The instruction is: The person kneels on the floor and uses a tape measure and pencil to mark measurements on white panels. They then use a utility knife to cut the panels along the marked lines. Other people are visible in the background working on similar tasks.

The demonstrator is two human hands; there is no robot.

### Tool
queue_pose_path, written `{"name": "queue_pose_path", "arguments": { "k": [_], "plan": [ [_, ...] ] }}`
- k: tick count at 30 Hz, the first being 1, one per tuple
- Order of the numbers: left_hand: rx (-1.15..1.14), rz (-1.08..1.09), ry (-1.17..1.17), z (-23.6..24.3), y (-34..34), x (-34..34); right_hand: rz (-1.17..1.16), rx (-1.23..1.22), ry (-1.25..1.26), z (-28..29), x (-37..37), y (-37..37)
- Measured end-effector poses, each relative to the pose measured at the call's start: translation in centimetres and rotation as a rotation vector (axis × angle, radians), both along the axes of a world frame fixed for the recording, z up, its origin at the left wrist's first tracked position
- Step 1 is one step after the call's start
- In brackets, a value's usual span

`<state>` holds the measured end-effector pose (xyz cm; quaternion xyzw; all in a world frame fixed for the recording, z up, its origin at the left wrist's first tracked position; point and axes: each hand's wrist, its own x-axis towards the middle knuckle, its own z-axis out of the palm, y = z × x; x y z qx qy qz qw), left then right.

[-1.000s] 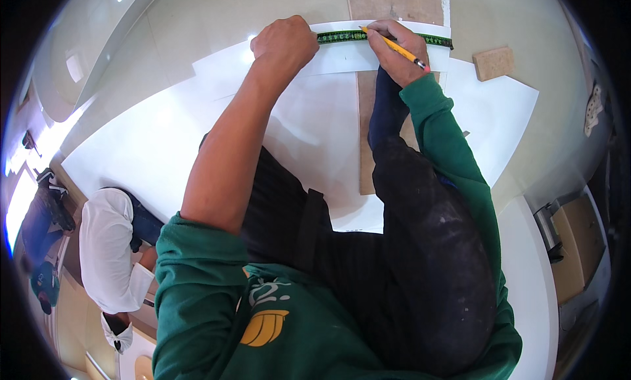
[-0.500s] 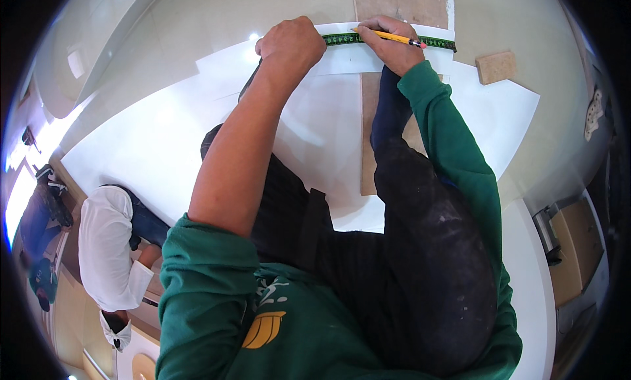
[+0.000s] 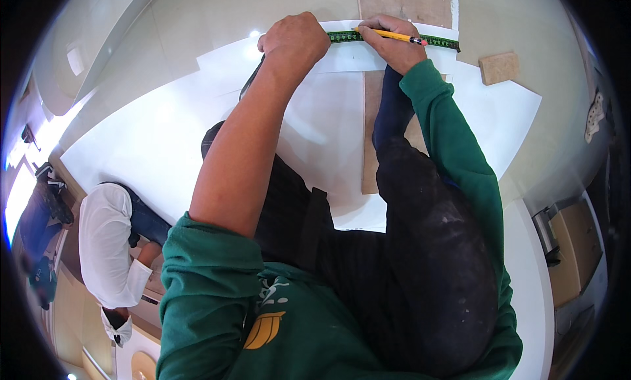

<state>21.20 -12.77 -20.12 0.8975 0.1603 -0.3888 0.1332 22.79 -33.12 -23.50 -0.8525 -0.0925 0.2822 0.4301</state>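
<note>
A green-and-black measuring tape (image 3: 439, 43) lies stretched along a narrow white strip (image 3: 342, 63) at the top of the view. My left hand (image 3: 297, 40) is closed in a fist over the tape's left part; whatever else sits inside the fist is hidden. Between the fingers of my right hand (image 3: 398, 50) is a yellow pencil (image 3: 392, 35) with a pink eraser. Its tip points left and rests at the tape, which passes under that hand and comes out again on the right.
A large white sheet (image 3: 164, 130) spreads beneath my legs. Brown boards (image 3: 404, 5) lie beyond the strip and under my foot. A small tan block (image 3: 499, 68) sits at the right, a brown box (image 3: 576, 239) farther right. Another person in a white top (image 3: 105, 239) bends over at the left.
</note>
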Motion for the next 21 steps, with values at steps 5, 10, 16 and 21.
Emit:
{"name": "queue_pose_path", "arguments": {
  "k": [5, 10, 16, 21],
  "plan": [
    [-0.042, 0.029, 0.076, 0.19, 0.08, 0.29, 0.02, -0.016, -0.013, 0.05, 0.06, 0.03],
    [-0.058, 0.048, 0.116, 0.43, -0.01, 0.57, 0.019, -0.037, -0.012, 0.0, 0.02, 0.11],
    [-0.065, 0.058, 0.127, 0.61, -0.04, 0.63, 0.038, -0.017, -0.013, -0.3, 0.21, 0.02],
    [-0.07, 0.055, 0.13, 0.57, -0.07, 0.5, 0.018, -0.03, -0.01, -0.38, 0.16, -0.01]
  ]
}}
